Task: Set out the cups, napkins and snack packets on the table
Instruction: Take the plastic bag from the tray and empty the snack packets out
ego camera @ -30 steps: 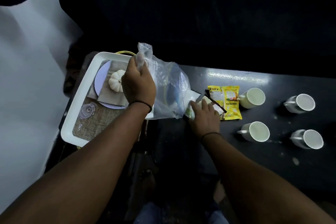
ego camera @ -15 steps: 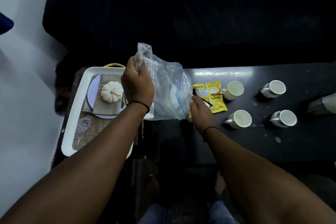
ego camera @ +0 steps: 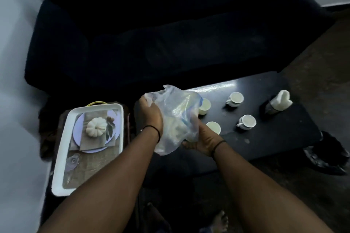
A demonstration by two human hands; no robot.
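Note:
A clear plastic bag (ego camera: 175, 117) hangs in front of me over the near left end of the black table (ego camera: 265, 142). My left hand (ego camera: 150, 114) grips its top edge. My right hand (ego camera: 203, 141) cups the bag from below at its right side. Pale packets show blurred through the plastic. Several white cups stand on the table: one (ego camera: 205, 107) and another (ego camera: 215, 126) partly behind the bag, two more (ego camera: 235, 98) (ego camera: 247, 121) farther right. White napkins in a dark holder (ego camera: 278, 103) stand at the right end. The yellow snack packets are hidden behind the bag.
A white tray (ego camera: 62, 149) with a printed pumpkin picture sits left of the table. A dark sofa (ego camera: 151, 34) fills the space behind. A black bag (ego camera: 325, 153) lies on the floor at the right. A bare foot (ego camera: 219, 221) shows at the bottom.
My view has lifted and pulled back, bringing the sofa and napkin holder into view. My right hand left the packets on the table and moved under the bag, which now covers them.

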